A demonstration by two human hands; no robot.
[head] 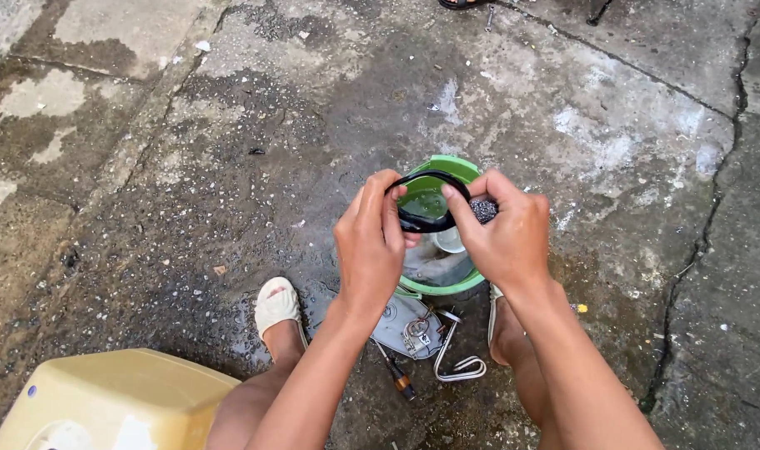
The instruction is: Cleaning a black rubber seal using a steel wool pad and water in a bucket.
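My left hand [370, 242] and my right hand [503, 235] hold a black rubber ring [426, 177] between them, above a green bucket [459, 286]. The ring is pinched at each side by the fingers. My right hand also clutches a grey steel-wool scrubber [483, 209] against the ring. Inside the bucket there is water, a white cup [451, 240] and a pale cloth-like thing. Both hands are held over the bucket's near half.
On the wet concrete between my feet lie a white metal plate with fittings [410, 323], a bent heating coil [456, 364] and a screwdriver [394, 375]. A cream plastic stool [113, 400] stands at lower left. Cracks run through the slab at right.
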